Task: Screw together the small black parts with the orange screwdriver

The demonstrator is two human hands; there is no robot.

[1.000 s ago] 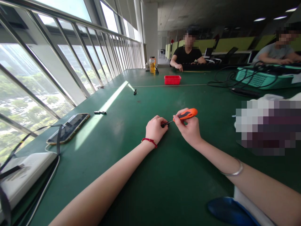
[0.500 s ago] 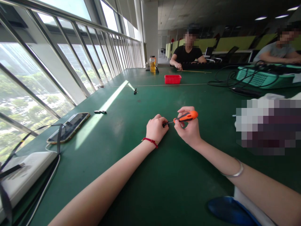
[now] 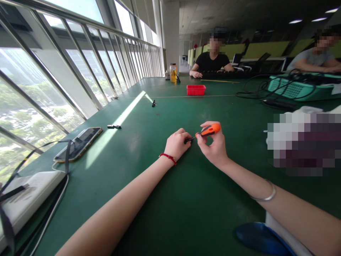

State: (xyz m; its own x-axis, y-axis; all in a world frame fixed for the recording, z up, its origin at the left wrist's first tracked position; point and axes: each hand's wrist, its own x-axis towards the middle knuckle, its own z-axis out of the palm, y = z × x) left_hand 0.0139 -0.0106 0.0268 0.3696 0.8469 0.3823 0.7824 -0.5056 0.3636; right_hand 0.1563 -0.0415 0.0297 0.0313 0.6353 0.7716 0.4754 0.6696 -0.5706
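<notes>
My right hand [image 3: 214,145] is closed round an orange-handled screwdriver [image 3: 209,130], held level above the green table [image 3: 165,199]. Its dark tip points left into a small black part [image 3: 188,139]. My left hand [image 3: 176,144] rests on the table with its fingers curled round that part, most of which is hidden. A red cord circles my left wrist and a silver bangle my right forearm.
A phone [image 3: 78,143] lies at the left by the window rail, with a small black piece [image 3: 114,126] beyond it and another [image 3: 153,103] farther on. A red tray [image 3: 196,90] and a jar [image 3: 173,73] stand at the far end. Two people sit across. Cables and a teal basket [image 3: 295,89] lie at right.
The screwdriver handle has turned a little in my right fingers and both hands have drifted slightly away from me. The seated person in black has shifted an arm.
</notes>
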